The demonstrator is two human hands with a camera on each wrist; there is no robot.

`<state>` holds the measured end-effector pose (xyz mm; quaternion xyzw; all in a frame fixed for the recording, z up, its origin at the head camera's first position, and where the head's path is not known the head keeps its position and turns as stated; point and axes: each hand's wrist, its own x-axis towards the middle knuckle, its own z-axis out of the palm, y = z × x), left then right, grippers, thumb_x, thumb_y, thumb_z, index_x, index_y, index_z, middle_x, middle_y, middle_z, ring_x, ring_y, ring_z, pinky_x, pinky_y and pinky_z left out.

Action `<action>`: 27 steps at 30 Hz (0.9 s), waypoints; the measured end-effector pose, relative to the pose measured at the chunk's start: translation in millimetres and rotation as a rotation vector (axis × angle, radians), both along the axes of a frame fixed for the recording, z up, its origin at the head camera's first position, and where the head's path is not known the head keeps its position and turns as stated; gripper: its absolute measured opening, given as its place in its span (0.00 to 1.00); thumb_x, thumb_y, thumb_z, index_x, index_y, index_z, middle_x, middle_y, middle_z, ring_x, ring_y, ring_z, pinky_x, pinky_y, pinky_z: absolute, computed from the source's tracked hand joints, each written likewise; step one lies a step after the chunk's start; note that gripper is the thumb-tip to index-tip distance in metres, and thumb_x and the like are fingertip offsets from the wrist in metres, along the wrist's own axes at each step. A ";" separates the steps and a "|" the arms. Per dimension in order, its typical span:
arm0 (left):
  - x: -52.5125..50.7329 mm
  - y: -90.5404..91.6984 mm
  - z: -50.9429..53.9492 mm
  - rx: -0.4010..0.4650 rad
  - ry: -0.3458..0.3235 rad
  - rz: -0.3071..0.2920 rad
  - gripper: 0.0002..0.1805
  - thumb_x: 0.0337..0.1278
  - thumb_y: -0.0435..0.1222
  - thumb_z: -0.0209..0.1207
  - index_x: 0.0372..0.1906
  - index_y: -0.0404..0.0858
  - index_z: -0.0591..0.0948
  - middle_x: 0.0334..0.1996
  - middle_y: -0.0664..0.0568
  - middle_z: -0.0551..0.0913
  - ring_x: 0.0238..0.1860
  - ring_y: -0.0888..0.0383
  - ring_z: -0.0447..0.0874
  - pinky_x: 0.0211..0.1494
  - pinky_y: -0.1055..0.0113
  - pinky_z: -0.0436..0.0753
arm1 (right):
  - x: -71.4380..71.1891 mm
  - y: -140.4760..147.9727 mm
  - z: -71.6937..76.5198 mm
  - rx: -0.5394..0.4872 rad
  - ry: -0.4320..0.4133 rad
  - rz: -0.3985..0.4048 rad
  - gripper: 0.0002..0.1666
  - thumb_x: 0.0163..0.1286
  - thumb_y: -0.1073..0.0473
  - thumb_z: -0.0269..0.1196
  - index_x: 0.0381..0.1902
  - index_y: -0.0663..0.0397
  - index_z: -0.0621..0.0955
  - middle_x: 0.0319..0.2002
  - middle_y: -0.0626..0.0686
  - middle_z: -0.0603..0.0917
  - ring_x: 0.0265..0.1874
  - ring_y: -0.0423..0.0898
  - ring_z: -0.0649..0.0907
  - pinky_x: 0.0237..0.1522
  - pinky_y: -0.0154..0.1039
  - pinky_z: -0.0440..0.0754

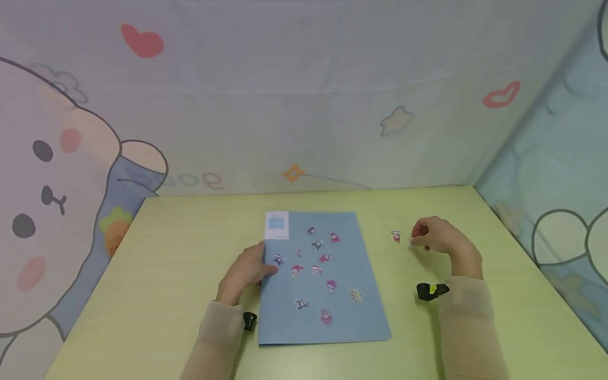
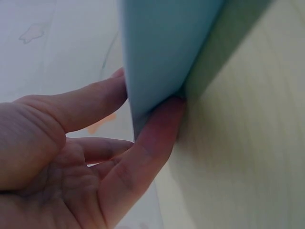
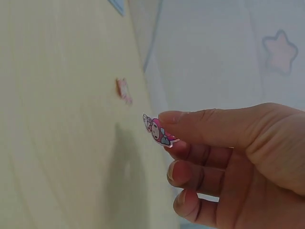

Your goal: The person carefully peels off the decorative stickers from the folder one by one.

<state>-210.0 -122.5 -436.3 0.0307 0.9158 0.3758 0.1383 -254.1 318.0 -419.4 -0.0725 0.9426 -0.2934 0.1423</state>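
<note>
Holding the pink sticker [image 3: 158,131] just above the desk [image 1: 190,264], right of the blue folder [image 1: 294,327]. One loose sticker [image 1: 396,236] lies between it and the folder. A dozen flat stickers [image 1: 331,286] and a white label [image 1: 276,226] dot the folder. My right hand [image 1: 439,237]: grip nearly closed, thumb and forefinger pinching the sticker, other fingers curled; wrist bent leftward. My left hand [image 1: 244,269]: grip closed on the folder's left edge, thumb above, fingers beneath. Both forearms reach from the near side.
</note>
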 end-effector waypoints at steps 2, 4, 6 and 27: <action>0.1 -0.2 0.1 -0.002 0.001 -0.002 0.29 0.57 0.29 0.66 0.62 0.26 0.68 0.46 0.34 0.79 0.35 0.48 0.82 0.33 0.58 0.83 | -2.4 4.1 -7.2 -0.002 -0.021 -0.009 0.08 0.66 0.62 0.64 0.36 0.61 0.77 0.28 0.54 0.77 0.28 0.49 0.75 0.31 0.42 0.71; 0.2 -0.3 0.2 0.001 0.000 -0.001 0.29 0.57 0.29 0.65 0.62 0.26 0.68 0.47 0.34 0.79 0.35 0.48 0.82 0.33 0.58 0.83 | -4.3 6.1 -14.0 0.004 -0.031 -0.006 0.07 0.65 0.63 0.64 0.35 0.61 0.77 0.27 0.52 0.77 0.27 0.48 0.74 0.31 0.41 0.71; 0.2 -0.2 0.1 0.003 -0.003 -0.001 0.29 0.57 0.29 0.65 0.62 0.26 0.68 0.47 0.34 0.79 0.35 0.48 0.82 0.33 0.59 0.83 | -5.6 6.9 -19.8 0.011 -0.032 0.001 0.05 0.65 0.65 0.64 0.34 0.61 0.78 0.26 0.51 0.76 0.28 0.47 0.74 0.32 0.41 0.71; 1.7 1.0 1.5 -0.018 -0.006 0.005 0.31 0.59 0.30 0.64 0.64 0.26 0.66 0.49 0.34 0.78 0.37 0.47 0.81 0.36 0.58 0.83 | 0.2 11.7 -20.8 0.063 -0.057 -0.095 0.12 0.65 0.67 0.58 0.46 0.65 0.73 0.41 0.63 0.77 0.38 0.56 0.73 0.40 0.48 0.71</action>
